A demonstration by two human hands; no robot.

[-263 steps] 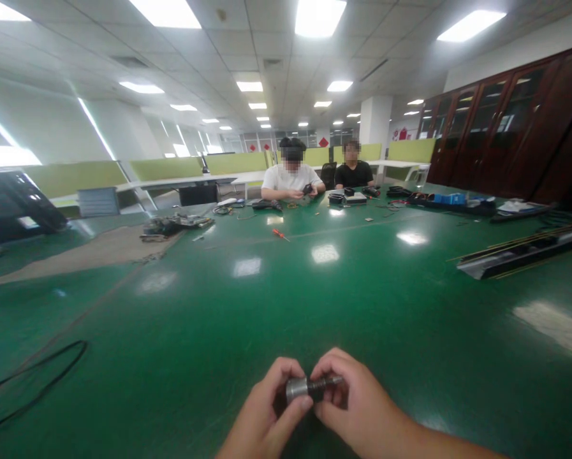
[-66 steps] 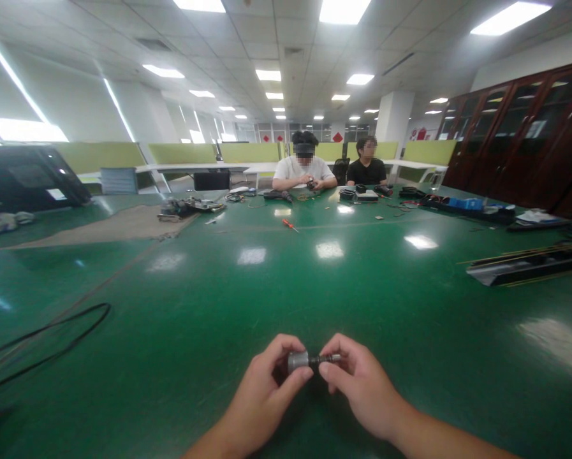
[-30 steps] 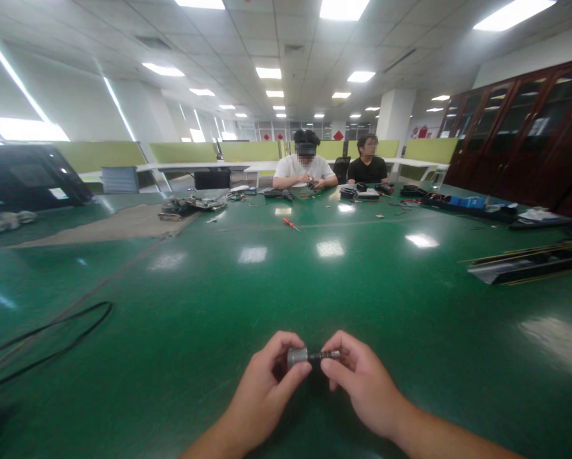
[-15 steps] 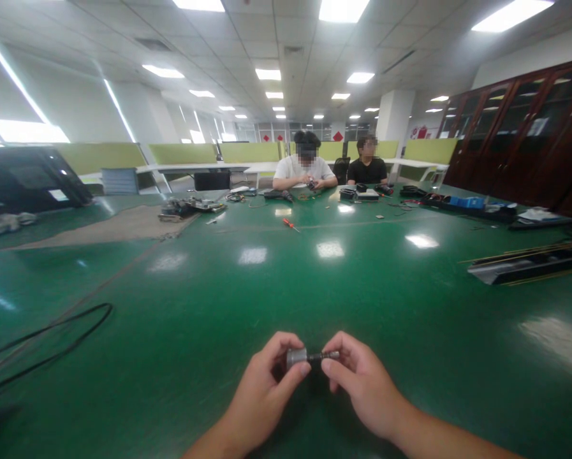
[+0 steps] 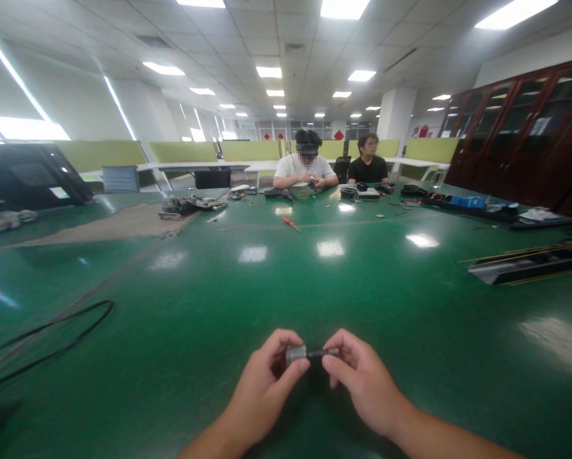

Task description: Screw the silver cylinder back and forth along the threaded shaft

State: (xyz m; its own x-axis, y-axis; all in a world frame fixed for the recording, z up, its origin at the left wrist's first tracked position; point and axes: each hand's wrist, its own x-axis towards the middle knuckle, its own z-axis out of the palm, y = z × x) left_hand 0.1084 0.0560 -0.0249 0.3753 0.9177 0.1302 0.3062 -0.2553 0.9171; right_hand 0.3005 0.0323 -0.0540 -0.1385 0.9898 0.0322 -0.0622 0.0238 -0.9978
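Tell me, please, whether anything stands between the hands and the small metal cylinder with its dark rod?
Nothing visible does. The left hand pinches the metal cylinder directly, and the right hand pinches the dark rod that sticks out of it, over the green table.

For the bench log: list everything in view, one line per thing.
table: one, green, fills the foreground
metal cylinder: one, silver, held above near table edge
rod: one, dark, sticking from cylinder's right end
cable: one, black, on table left
screwdriver: one, red handle, mid table
rail: one, black, table right
seated people: two, white and black shirts, far side
cabinets: several, dark wood, right wall
left hand: one, bare, grips cylinder
right hand: one, bare, pinches rod
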